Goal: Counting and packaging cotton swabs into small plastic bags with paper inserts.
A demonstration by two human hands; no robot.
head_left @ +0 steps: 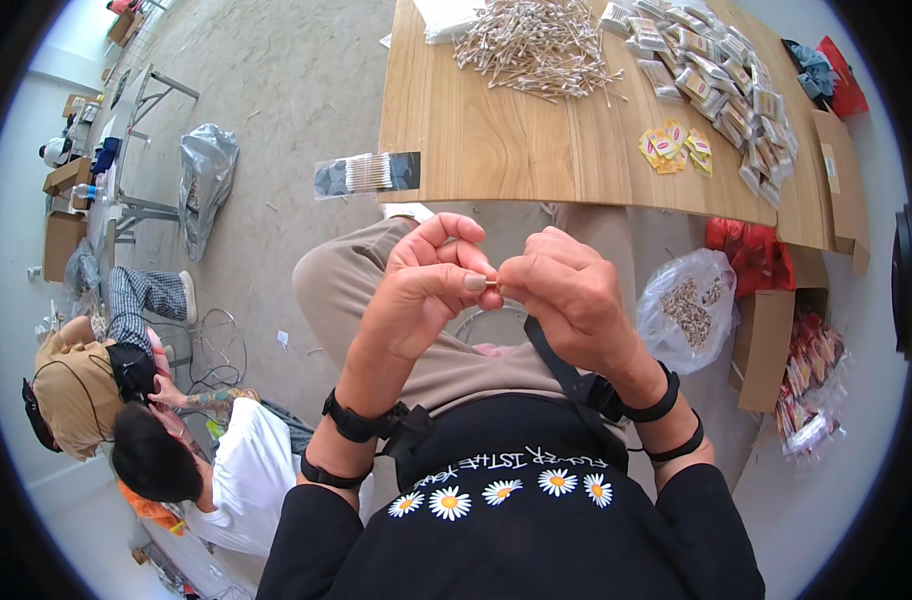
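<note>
Above my lap, in front of the table's near edge, my left hand (416, 292) pinches a thin pale stick, apparently a cotton swab (492, 282), between thumb and fingers. My right hand (568, 290) is closed on its other end, so both tips are hidden. On the wooden table (536, 150) lies a loose heap of cotton swabs (541, 50). A row of swabs (368, 172) rests on a dark strip that juts past the table's left edge. Small yellow and red cards (674, 148) lie to the right, near many filled swab packs (716, 75).
To my right are a clear plastic bag (681, 315) of loose swabs or sticks, an open cardboard box (763, 345) and a red bag (751, 258). Two people sit at the left, one in a white shirt (246, 470). A grey plastic bag (206, 180) stands on the floor.
</note>
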